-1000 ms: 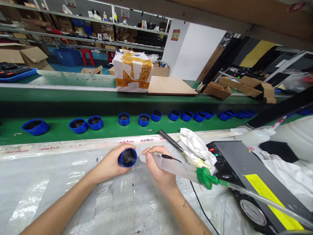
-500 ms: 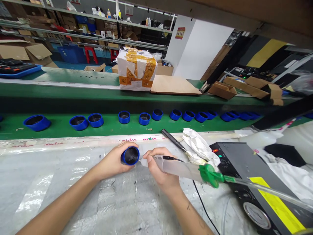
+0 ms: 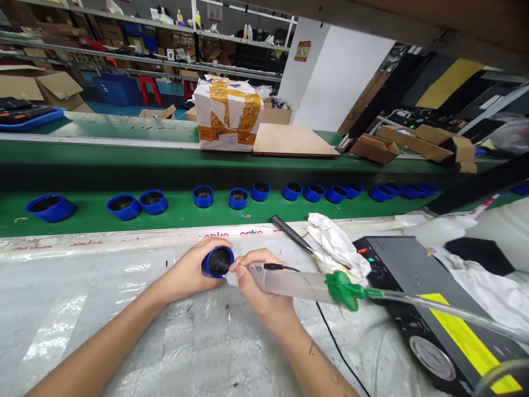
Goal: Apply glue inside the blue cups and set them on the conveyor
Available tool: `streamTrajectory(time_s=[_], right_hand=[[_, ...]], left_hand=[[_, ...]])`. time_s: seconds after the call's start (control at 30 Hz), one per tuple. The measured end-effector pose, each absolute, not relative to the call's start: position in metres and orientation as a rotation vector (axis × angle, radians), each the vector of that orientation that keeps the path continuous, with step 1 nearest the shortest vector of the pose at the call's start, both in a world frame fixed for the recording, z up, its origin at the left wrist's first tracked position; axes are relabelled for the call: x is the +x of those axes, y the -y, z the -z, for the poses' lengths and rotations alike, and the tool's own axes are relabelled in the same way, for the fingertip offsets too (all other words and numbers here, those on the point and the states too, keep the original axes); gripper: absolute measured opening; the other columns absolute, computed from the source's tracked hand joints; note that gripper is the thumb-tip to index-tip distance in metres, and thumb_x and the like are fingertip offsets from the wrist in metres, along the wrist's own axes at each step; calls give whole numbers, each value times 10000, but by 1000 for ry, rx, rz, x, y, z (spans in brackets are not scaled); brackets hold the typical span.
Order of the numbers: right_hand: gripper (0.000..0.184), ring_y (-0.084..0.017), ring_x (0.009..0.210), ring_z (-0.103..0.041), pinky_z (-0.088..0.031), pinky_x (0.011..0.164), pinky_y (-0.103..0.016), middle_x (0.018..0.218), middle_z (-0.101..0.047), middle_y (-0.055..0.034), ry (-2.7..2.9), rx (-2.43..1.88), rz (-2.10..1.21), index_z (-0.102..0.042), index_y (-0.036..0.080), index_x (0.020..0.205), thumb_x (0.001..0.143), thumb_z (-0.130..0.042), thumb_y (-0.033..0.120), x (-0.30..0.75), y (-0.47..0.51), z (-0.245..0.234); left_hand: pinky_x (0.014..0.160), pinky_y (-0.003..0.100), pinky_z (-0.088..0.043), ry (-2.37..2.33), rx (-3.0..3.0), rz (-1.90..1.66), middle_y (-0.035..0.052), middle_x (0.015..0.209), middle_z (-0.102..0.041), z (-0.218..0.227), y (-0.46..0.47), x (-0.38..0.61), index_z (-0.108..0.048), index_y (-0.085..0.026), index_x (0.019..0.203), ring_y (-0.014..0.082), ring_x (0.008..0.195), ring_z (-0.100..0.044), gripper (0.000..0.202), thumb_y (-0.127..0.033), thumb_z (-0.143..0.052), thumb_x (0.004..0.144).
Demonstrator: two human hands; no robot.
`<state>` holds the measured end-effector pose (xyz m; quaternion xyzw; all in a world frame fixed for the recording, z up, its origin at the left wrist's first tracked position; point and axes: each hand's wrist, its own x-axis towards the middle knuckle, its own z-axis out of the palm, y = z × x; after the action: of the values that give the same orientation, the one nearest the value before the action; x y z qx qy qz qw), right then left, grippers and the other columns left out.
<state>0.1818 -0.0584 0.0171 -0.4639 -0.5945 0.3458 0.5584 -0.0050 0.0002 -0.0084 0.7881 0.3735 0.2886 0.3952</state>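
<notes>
Wrapped around a short blue cup-like ring with a black inside [image 3: 219, 261] is my left hand [image 3: 192, 270]; its open mouth tilts toward me. My right hand [image 3: 262, 289] grips a translucent dispensing syringe [image 3: 303, 285] like a pen, with a black cable plugged in near its front. The syringe's tip meets or nearly meets the ring's right rim; contact is hard to make out. A green cap [image 3: 343, 290] closes the syringe's rear end, and a clear air hose [image 3: 413, 300] runs from it to the right.
Several similar blue rings [image 3: 203, 196] stand along the green conveyor [image 3: 177, 216] behind the plastic-covered bench [image 3: 144, 331]. A black-handled tool [image 3: 291, 234] lies beside crumpled white tissue [image 3: 334, 242]. At right sits a grey dispenser box [image 3: 397, 264] with a gauge; a taped carton [image 3: 228, 113] is beyond.
My right hand has brought the syringe left, so its tip is closer to the held ring. The conveyor rings have shifted slightly left in view.
</notes>
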Motion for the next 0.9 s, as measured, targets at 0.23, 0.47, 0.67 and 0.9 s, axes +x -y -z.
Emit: streamTrajectory(time_s=[0.23,0.47,0.67,0.9], right_hand=[[18,-202,698,-761,-587,683,-306,772,-790,-30,1391,-1056,-837,-653,237,824,829,-664,223,178,56,-17],[34,-207,755,-774,-601,735,-320,821,-796,-33,1394,-998,-819,-662,240,869,853,-670,211,174,55,-14],[62,-193,771,-768,-587,755,-307,856,-792,-18,1392,-976,-774,-680,245,876,843,-696,195,170,53,-13],[89,-178,758,-761,-591,758,-298,856,-791,-10,1335,-943,-766,-681,247,879,842,-691,167,166,51,-14]], left_hand=[[1073,407,-488,-914,2010,-729,51,1285,-629,10,0,-6,-592,-253,1218,262,1216,-615,552,-51,-664,710],[1081,409,-484,-869,2005,-728,59,1294,-618,8,0,-5,-597,-256,1215,263,1237,-593,548,-31,-675,722],[1049,368,-497,-838,2021,-726,45,1266,-625,4,1,-5,-603,-262,1207,241,1205,-605,487,-64,-703,774],[1032,353,-500,-840,2027,-727,39,1249,-627,3,2,-5,-603,-265,1182,230,1183,-608,469,-40,-685,778]])
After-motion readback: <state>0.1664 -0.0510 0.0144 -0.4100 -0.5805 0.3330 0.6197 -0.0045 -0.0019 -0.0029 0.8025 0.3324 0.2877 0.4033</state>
